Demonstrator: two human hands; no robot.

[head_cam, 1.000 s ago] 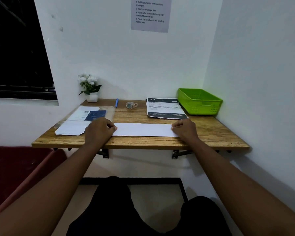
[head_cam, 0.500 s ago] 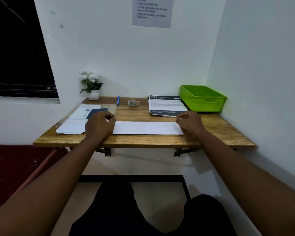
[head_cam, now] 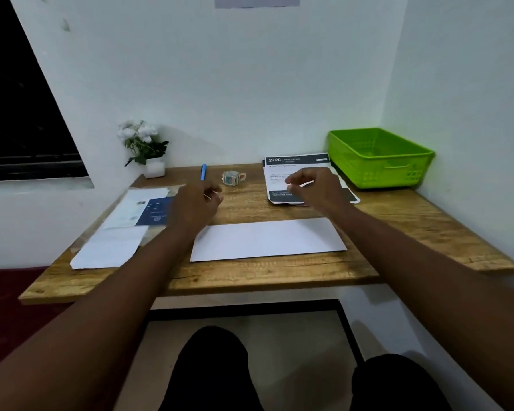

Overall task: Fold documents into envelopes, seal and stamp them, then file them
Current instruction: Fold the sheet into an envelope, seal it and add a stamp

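Note:
A long white folded sheet (head_cam: pixel 269 239) lies flat on the wooden desk (head_cam: pixel 250 274) in front of me. My left hand (head_cam: pixel 195 204) hovers just past its far left corner, fingers loosely curled and holding nothing. My right hand (head_cam: pixel 316 186) hangs over the stack of printed documents (head_cam: pixel 279 173) at the back right, fingers apart and empty. A small roll of stamps (head_cam: pixel 233 178) sits between the two hands near the back. Envelopes and a blue-printed paper (head_cam: pixel 131 221) lie in a pile at the left.
A green plastic basket (head_cam: pixel 377 157) stands in the back right corner against the wall. A blue pen (head_cam: pixel 203 172) lies near the back edge, and a small pot of white flowers (head_cam: pixel 144 149) stands at the back left. A red seat (head_cam: pixel 9 295) is left of the desk.
Both hands have lifted off the ends of the folded sheet and moved away from me toward the back of the desk. The view has tilted down and closer.

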